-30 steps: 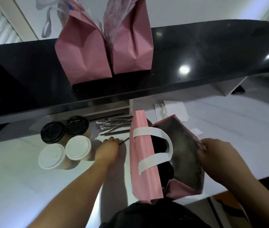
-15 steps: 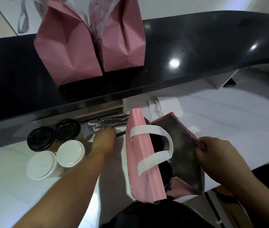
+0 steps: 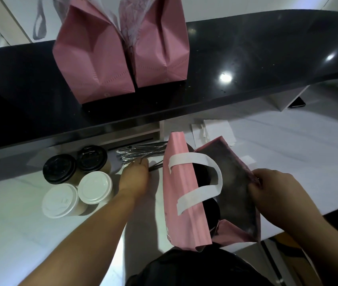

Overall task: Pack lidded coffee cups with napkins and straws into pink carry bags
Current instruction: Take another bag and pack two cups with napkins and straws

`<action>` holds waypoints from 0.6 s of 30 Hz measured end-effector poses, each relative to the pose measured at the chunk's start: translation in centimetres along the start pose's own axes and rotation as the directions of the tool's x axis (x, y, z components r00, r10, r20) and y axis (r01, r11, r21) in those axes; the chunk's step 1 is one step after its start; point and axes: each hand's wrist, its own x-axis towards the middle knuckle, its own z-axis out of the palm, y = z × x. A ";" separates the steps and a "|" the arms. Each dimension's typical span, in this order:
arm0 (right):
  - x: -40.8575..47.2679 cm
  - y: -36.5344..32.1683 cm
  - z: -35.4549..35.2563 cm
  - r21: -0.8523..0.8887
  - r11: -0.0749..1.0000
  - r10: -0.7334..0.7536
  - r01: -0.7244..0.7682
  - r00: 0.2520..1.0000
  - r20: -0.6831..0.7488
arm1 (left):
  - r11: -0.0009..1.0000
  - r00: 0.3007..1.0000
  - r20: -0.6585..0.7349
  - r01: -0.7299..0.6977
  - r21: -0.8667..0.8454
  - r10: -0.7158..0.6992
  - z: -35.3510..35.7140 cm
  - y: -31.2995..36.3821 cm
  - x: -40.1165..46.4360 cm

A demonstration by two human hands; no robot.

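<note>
An open pink carry bag (image 3: 181, 207) with white handles stands on the white counter in front of me, with dark cup lids showing inside. My right hand (image 3: 271, 191) grips its right rim and holds it open. My left hand (image 3: 135, 177) lies on the pile of wrapped straws (image 3: 141, 151) left of the bag, fingers curled around a few thin dark ones. Two black-lidded cups (image 3: 59, 169) and two white-lidded cups (image 3: 94, 187) stand together at the left. White napkins (image 3: 213, 131) lie behind the bag.
Two filled pink bags (image 3: 95, 58) stand side by side on the raised black ledge (image 3: 246, 58) behind the counter. The white counter (image 3: 19, 234) extends left and right. A dark phone-like object (image 3: 298, 102) sits under the ledge at far right.
My left hand has slid forward from the counter onto the straw pile and closed on some straws. My right hand keeps the bag's rim; the view has shifted slightly.
</note>
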 end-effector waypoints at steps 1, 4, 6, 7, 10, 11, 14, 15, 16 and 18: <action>0.0 0.0 0.0 0.001 1.000 -0.006 0.006 1.000 -0.005 | 1.000 1.000 -0.008 -0.007 0.007 0.007 0.1 -0.1 -0.1; -0.1 0.1 0.0 0.007 1.000 -0.019 0.019 1.000 -0.001 | 1.000 1.000 -0.024 -0.017 0.019 0.018 0.3 -0.5 0.1; -0.1 0.0 0.0 0.006 1.000 -0.019 0.019 1.000 0.007 | 0.999 1.000 0.004 -0.013 0.035 0.013 0.3 -0.8 0.3; -0.1 0.0 -0.1 0.001 1.000 -0.018 0.018 1.000 0.009 | 0.999 1.000 0.024 -0.017 0.042 0.016 0.3 -0.9 0.4; -0.1 -0.1 -0.2 -0.004 1.000 -0.016 0.016 1.000 -0.003 | 0.998 0.998 0.058 -0.039 0.049 0.036 0.2 -0.9 0.5; -0.2 -0.2 -0.2 -0.004 1.000 -0.014 0.014 1.000 -0.005 | 0.998 0.997 0.063 -0.045 0.052 0.042 0.2 -0.9 0.5; -0.3 -0.4 -0.2 0.004 1.000 -0.010 0.010 1.000 0.001 | 0.998 0.996 0.086 -0.039 0.054 0.034 0.1 -0.8 0.8; -0.3 -0.5 -0.2 0.005 1.000 -0.009 0.009 1.000 0.002 | 0.998 0.995 0.096 -0.030 0.060 0.024 0.1 -0.8 0.9; -0.2 -0.6 -0.2 0.003 1.000 -0.008 0.008 1.000 0.001 | 0.997 0.994 0.106 -0.025 0.074 0.017 0.0 -0.8 1.0; -0.2 -0.7 -0.3 -0.001 1.000 -0.011 0.011 1.000 0.001 | 0.993 0.992 0.126 -0.031 0.115 0.017 0.1 -0.7 1.4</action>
